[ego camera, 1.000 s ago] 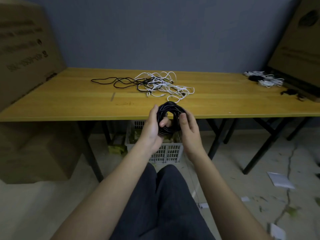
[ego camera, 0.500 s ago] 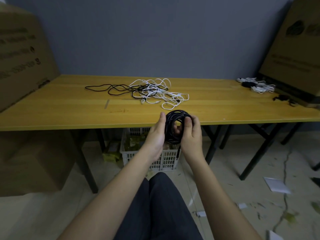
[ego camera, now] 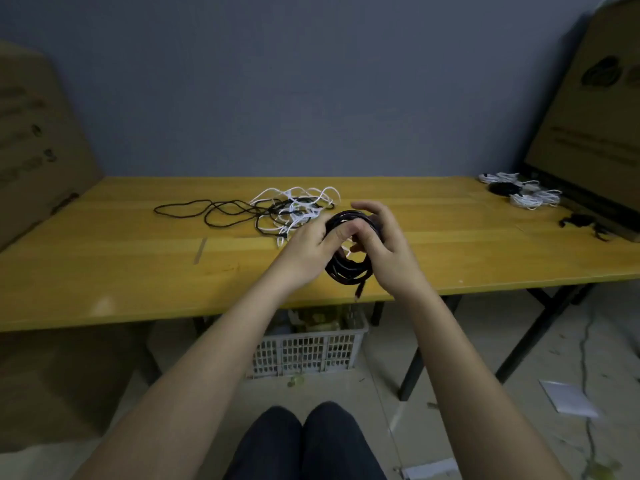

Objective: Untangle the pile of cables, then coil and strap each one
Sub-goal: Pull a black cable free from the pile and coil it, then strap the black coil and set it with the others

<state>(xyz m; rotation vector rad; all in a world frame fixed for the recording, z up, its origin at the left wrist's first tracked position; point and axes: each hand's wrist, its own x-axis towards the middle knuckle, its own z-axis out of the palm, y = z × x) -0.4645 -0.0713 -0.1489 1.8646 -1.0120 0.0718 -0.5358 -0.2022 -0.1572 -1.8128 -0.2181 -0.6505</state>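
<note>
Item one, the wooden table point(ego camera: 104, 258): long yellow top, the landmark for all that follows.

Item two, cardboard boxes point(ego camera: 595, 133): one leans at the table's right end, another at its left end.

Item three, white plastic crate point(ego camera: 311, 348): on the floor under the table's near edge.

Item four, tangled pile of cables point(ego camera: 277, 211): black and white cords mixed, on the table toward its far middle, not yet sorted.

Item five, finished bundles point(ego camera: 523, 194): small white and black coils at the table's far right, by the box.

Item six, my left hand point(ego camera: 311, 251): over the table's near half, thumb curled through the ring and gripping its left side.

Item seven, my right hand point(ego camera: 384, 244): just right of the left, fingers bent over the ring's top and right side, holding it.

Item eight, black cable coil point(ego camera: 349, 268): held upright between both hands above the table's near half, ring face turned toward me, so its axis runs from me toward the wall.

Item nine, loose plug end point(ego camera: 358, 291): hangs from the coil's bottom, pointing down at the table's near edge. I judge the strapping turns on this: the tail lies below my fingers, and the right hand is nearer to catch it.

No strap is visible on the coil.
</note>
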